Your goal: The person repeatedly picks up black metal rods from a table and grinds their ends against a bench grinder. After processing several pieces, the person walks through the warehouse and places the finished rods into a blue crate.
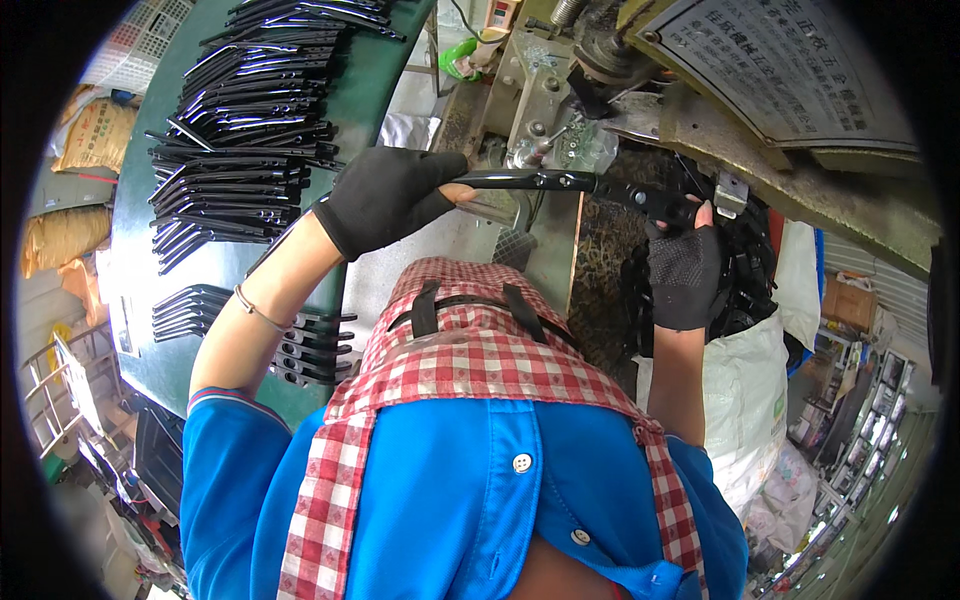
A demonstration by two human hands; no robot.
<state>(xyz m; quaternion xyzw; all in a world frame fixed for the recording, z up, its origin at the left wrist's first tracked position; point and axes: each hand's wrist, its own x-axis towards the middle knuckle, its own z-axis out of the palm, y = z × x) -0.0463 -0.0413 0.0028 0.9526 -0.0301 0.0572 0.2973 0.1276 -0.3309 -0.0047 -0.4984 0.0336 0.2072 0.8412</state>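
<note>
My left hand [388, 203], in a black fingerless glove, is closed around the left end of a glossy black metal tube [530, 180] with small holes. At the tube's right end is a black flat piece with holes [640, 196], gripped by my right hand [686, 268], also gloved. The tube and the piece meet in line; whether they are fastened together I cannot tell. Both are held level in front of the machine's metal fixture [545, 125]. Part of the tube's left end is hidden inside my left hand.
Left, a green table [135, 215] bears rows of bent black tubes [250, 115] and a small stack of holed black pieces [310, 350]. The press machine's plate [770, 70] overhangs at upper right. Below it, a white sack [745, 390] stands beside piled black parts [745, 260].
</note>
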